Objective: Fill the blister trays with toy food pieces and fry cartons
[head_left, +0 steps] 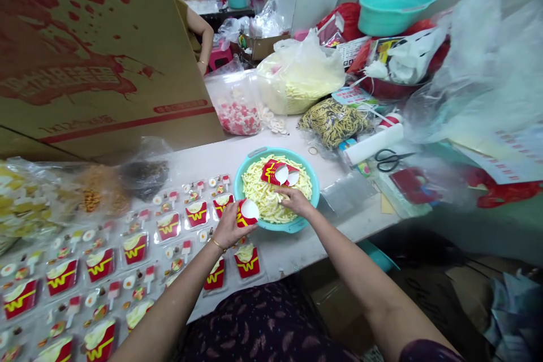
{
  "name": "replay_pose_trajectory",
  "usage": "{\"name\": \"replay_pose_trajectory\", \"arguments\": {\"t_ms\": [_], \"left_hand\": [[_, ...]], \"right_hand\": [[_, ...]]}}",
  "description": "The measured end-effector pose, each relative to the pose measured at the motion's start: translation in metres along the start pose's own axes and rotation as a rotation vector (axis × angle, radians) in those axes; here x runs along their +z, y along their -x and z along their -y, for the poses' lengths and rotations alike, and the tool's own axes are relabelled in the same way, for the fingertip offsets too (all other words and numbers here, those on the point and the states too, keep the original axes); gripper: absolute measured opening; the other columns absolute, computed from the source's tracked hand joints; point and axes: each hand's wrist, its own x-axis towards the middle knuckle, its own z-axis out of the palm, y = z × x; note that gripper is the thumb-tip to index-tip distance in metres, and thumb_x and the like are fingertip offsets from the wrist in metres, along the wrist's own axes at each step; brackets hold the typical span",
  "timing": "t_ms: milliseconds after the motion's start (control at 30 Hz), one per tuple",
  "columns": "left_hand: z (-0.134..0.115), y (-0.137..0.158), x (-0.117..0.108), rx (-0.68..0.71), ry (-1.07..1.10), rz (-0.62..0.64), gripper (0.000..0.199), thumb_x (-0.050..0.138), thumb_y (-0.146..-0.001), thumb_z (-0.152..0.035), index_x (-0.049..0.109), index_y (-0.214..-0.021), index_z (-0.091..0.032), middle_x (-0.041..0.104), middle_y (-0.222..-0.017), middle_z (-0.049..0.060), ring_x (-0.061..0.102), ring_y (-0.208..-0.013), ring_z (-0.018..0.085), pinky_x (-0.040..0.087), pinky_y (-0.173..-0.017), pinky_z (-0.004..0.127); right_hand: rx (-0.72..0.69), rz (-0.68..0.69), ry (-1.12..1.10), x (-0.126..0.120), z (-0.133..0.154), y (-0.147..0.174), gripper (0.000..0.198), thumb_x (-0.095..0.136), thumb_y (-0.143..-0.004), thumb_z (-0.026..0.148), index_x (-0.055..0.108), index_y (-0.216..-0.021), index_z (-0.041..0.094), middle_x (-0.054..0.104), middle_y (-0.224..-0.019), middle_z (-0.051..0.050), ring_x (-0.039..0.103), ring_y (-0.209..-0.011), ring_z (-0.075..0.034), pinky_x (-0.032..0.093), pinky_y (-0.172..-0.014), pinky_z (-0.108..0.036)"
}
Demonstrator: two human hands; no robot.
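My left hand (228,227) is closed around a small red fries carton (247,212) with a yellow "W" and a white inside, at the left rim of a turquoise basin (314,186). Pale yellow toy french fries (271,210) fill the basin. My right hand (296,201) rests on the fries with its fingers stretched out; the fingertips are partly hidden. Just beyond those fingers, a few more red cartons (268,172) lie on the heap, their white insides showing.
Rows of clear trays with filled red cartons (134,248) and small toy foods cover the table's left side. A large cardboard box (102,51) stands behind them. Bags of parts (335,121), scissors (388,160) and another basin (394,11) crowd the right. Another person's arm (201,31) shows behind.
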Motion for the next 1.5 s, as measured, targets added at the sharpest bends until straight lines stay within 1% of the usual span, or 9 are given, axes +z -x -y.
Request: {"name": "replay_pose_trajectory", "arguments": {"t_ms": [333,467,600,800,900,1000,1100,1333,1500], "left_hand": [[-0.017,-0.046,0.035,0.067,-0.132,-0.057,0.070,0.068,-0.055,-0.036,0.037,-0.115,-0.015,0.047,-0.102,0.009,0.043,-0.098,0.025,0.036,-0.086,0.040],[-0.019,-0.049,0.046,0.043,-0.131,-0.116,0.069,0.069,-0.053,-0.031,0.037,-0.112,-0.014,0.047,-0.099,0.008,0.043,-0.096,0.025,0.037,-0.083,0.039],[-0.024,-0.051,0.053,0.064,-0.105,-0.158,0.062,0.067,-0.053,-0.022,0.040,-0.108,-0.013,0.048,-0.096,0.008,0.045,-0.093,0.024,0.037,-0.083,0.038],[-0.022,-0.055,0.055,0.038,-0.045,-0.187,0.062,0.068,-0.052,-0.027,0.041,-0.106,-0.013,0.050,-0.096,0.008,0.047,-0.092,0.025,0.038,-0.083,0.039],[-0.023,-0.055,0.056,0.064,-0.011,-0.188,0.063,0.069,-0.051,-0.027,0.042,-0.107,-0.014,0.050,-0.097,0.008,0.047,-0.092,0.025,0.038,-0.083,0.040],[-0.026,-0.053,0.059,0.103,0.007,-0.197,0.057,0.066,-0.053,-0.022,0.043,-0.105,-0.017,0.051,-0.094,0.007,0.049,-0.090,0.024,0.038,-0.082,0.040],[-0.025,-0.051,0.061,0.107,0.018,-0.196,0.057,0.066,-0.053,-0.023,0.043,-0.105,-0.016,0.051,-0.094,0.007,0.049,-0.090,0.025,0.039,-0.082,0.040],[-0.019,-0.050,0.061,0.129,0.068,-0.210,0.055,0.067,-0.053,-0.024,0.044,-0.101,-0.014,0.051,-0.094,0.007,0.050,-0.091,0.024,0.041,-0.081,0.040],[-0.017,-0.045,0.060,0.108,0.136,-0.231,0.064,0.071,-0.051,-0.031,0.041,-0.106,-0.016,0.050,-0.100,0.007,0.050,-0.095,0.023,0.041,-0.085,0.040]], "right_hand": [[-0.192,0.038,-0.110,0.005,0.024,0.003,0.053,0.060,-0.065,0.020,0.049,-0.117,0.020,0.057,-0.112,-0.004,0.053,-0.098,-0.017,0.040,-0.086,-0.031],[-0.166,-0.049,0.040,0.017,0.028,0.004,0.040,0.058,-0.071,0.026,0.052,-0.110,0.017,0.058,-0.104,-0.007,0.054,-0.089,-0.016,0.042,-0.080,-0.031],[-0.161,-0.029,0.175,0.028,0.035,0.006,0.026,0.051,-0.073,0.013,0.058,-0.098,0.016,0.060,-0.096,-0.007,0.054,-0.087,-0.017,0.040,-0.079,-0.031],[-0.164,0.009,0.114,0.016,0.038,0.005,0.038,0.059,-0.067,0.016,0.054,-0.104,0.017,0.059,-0.096,-0.004,0.054,-0.083,-0.015,0.041,-0.075,-0.028],[-0.090,-0.016,0.122,0.014,0.035,0.002,0.023,0.059,-0.065,0.013,0.062,-0.088,0.016,0.061,-0.078,-0.001,0.054,-0.070,-0.013,0.041,-0.067,-0.024],[-0.134,0.088,0.108,0.020,0.033,0.000,0.012,0.055,-0.067,0.010,0.064,-0.071,0.015,0.058,-0.063,0.002,0.052,-0.062,-0.011,0.039,-0.061,-0.022],[-0.179,0.198,0.066,0.021,0.036,0.003,0.016,0.054,-0.069,0.011,0.065,-0.080,0.016,0.060,-0.066,0.002,0.054,-0.064,-0.011,0.041,-0.061,-0.022],[-0.327,-0.109,0.422,0.022,0.063,0.016,0.030,0.055,-0.073,0.015,0.059,-0.101,0.021,0.055,-0.101,-0.006,0.051,-0.094,-0.017,0.042,-0.078,-0.028],[-0.376,-0.143,0.197,0.018,0.052,0.011,0.018,0.053,-0.074,0.013,0.064,-0.087,0.017,0.060,-0.092,-0.006,0.055,-0.088,-0.015,0.044,-0.079,-0.029]]}}
